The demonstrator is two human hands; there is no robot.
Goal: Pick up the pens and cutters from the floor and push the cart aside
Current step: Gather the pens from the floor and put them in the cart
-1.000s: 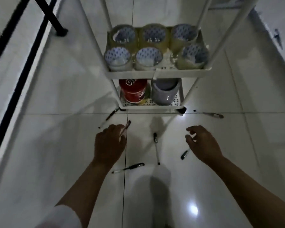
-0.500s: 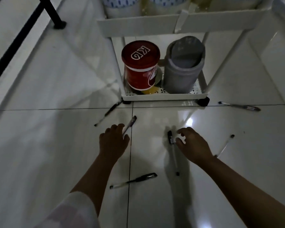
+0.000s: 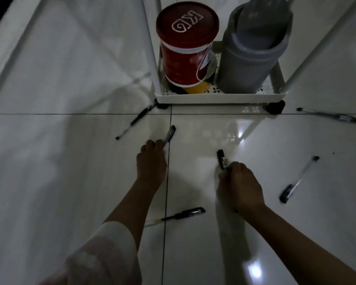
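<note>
The right hand (image 3: 239, 186) curls round a black-capped clear plastic pen (image 3: 222, 159) on the glossy white tiled floor (image 3: 49, 182), its long axis pointing away toward the white metal cart (image 3: 220, 97). The left hand (image 3: 151, 163) pinches another black-capped pen (image 3: 170, 133), angled up-right. Nearest loose pen (image 3: 183, 215) lies between both forearms.

The right hand (image 3: 239, 185), open above the floor a second ago, has now closed its fingers around a pen (image 3: 222, 160).
</note>
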